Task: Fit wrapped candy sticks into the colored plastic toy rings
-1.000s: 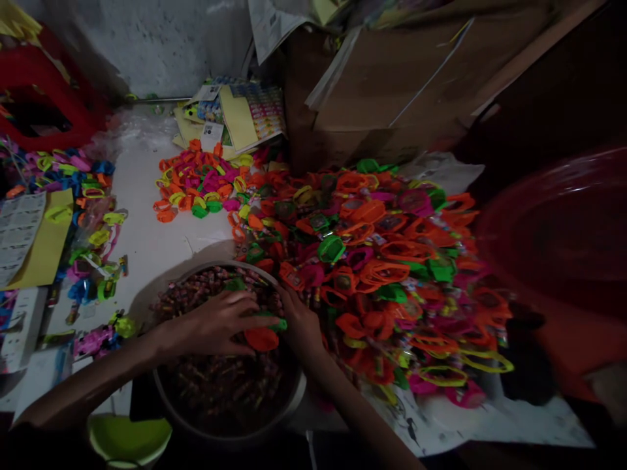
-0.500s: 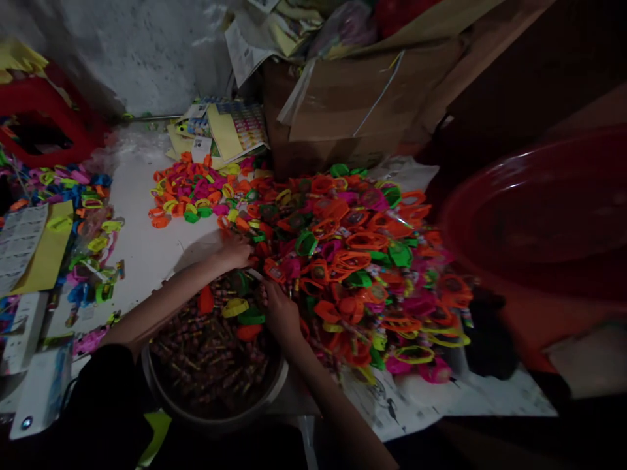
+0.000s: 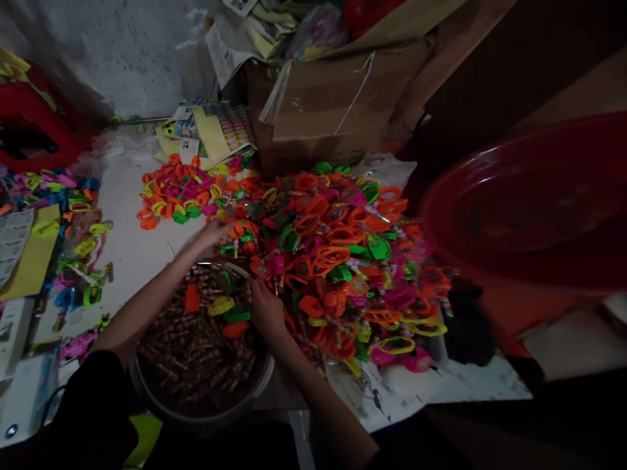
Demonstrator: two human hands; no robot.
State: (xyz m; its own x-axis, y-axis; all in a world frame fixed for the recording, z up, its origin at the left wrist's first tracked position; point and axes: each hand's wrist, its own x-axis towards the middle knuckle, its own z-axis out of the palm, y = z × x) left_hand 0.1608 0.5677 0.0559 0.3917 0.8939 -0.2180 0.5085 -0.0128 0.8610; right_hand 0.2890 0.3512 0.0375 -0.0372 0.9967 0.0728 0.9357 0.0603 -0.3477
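Observation:
My left hand [image 3: 218, 231] is at the left edge of a big heap of bright plastic toy watches [image 3: 337, 254], its fingers closed at an orange toy watch [image 3: 239, 228]. Over the right rim of a round metal bowl [image 3: 270, 377], my right hand [image 3: 267, 312] has its fingers curled in. What those fingers hold is hidden in the dim light. Many small brown-wrapped candy sticks [image 3: 196, 365] fill the bowl. On top of them lie several loose coloured pieces, among them a yellow piece [image 3: 221, 305] and a red-orange piece [image 3: 192, 298].
A smaller pile of coloured pieces [image 3: 179, 192] lies behind the bowl, near printed sheets [image 3: 210, 134]. A cardboard box [image 3: 333, 98] stands at the back. To the right is a large red basin [image 3: 529, 202]; at far left, a red stool [image 3: 44, 124] and more coloured pieces [image 3: 81, 248].
My left hand has moved back and away from the bowl's rim, along the edge of the heap. My right hand stays at the bowl's rim. The whole view has shifted slightly.

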